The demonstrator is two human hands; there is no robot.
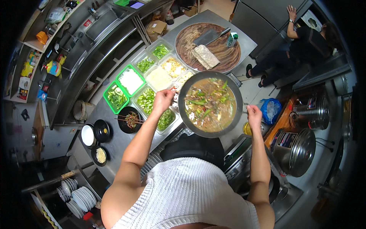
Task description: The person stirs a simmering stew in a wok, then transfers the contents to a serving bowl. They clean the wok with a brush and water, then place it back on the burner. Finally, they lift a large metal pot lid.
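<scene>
A round dark two-handled pan [183, 114] full of brothy stew with green peppers is held up in front of me, over the counter's edge. On its left side, my left hand [165, 101] is closed at the rim; fingers and handle partly hide each other. My right hand [254, 116] pinches the thin wire handle on the right. Tubs of cut greens [146, 100], white pieces [130, 81] and chopped garlic [159, 78] stand close to my left hand. A black bowl [129, 119] with food and chopsticks is by my left forearm.
Beyond the pan, a round wooden chopping block [183, 37] bears a cleaver [206, 37], a folded cloth [206, 56] and a small carton [232, 39]. Small bowls [89, 135] stand at left. Large steel pots [294, 151] are at right. Another person [306, 43] is at the upper right.
</scene>
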